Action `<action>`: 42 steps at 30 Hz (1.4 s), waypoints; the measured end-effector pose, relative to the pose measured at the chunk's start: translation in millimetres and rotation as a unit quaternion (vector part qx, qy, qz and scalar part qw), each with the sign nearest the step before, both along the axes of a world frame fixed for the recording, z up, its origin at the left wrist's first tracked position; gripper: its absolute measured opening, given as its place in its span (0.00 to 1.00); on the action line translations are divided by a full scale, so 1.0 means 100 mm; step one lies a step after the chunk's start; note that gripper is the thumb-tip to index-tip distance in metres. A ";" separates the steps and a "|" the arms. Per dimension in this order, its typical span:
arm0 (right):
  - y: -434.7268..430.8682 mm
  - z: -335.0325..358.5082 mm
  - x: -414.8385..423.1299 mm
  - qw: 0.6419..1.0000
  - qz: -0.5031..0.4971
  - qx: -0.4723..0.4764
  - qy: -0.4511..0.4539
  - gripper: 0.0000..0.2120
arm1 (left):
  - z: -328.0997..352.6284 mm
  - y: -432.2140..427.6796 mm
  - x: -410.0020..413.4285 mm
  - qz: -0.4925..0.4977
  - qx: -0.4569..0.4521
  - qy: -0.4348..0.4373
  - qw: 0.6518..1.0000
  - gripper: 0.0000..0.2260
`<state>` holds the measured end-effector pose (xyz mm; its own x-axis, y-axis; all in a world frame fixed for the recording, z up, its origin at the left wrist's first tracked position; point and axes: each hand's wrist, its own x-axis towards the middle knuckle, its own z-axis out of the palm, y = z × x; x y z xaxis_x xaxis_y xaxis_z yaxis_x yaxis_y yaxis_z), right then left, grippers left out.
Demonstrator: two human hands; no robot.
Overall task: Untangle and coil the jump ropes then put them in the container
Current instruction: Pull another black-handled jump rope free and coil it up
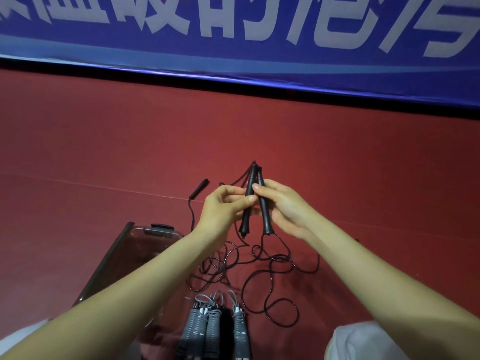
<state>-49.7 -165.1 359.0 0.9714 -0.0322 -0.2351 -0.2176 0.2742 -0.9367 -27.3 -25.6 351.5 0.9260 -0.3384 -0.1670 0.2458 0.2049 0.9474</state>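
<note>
- Your left forearm crosses the container (135, 245) at 7 o'clock, so you see only its far wall, one latch and the dark left rim; its inside is hidden.
- The grey bundles (215, 326) at 6 o'clock are cut off by the bottom edge. You cannot tell whether they sit in the container or beside it.
- The black cord (278, 259) lies in loose, overlapping loops on the floor (104, 139) below your hands. Which strand belongs to which rope is hard to trace.
- The banner (233, 48) at 12 o'clock is cropped and its white characters are incomplete.
- Count: three black handles and three grey bundles.
- Your left hand (223, 206) pinches one raised handle (245, 222) between thumb and curled fingers.
- Your right hand (283, 206) grips the second handle (266, 222), with the thumb on top.
- The two held handles meet at their far tips and spread apart toward you.
- The third handle (199, 188) lies on the floor at 10 o'clock from your hands.
</note>
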 end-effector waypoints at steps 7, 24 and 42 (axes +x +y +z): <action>0.03 0.02 -0.03 0.999 -0.025 -0.033 -0.035 0.05 | -0.02 -0.02 -0.05 -0.020 -0.020 0.008 1.000 0.06; -0.09 0.34 -0.16 0.969 0.161 -0.186 -0.034 0.10 | 0.31 0.29 0.34 -0.082 0.050 -0.189 0.977 0.12; -0.23 0.17 -0.11 0.855 0.147 -0.496 -0.038 0.14 | 0.37 0.37 0.42 -0.037 0.071 -0.164 0.983 0.03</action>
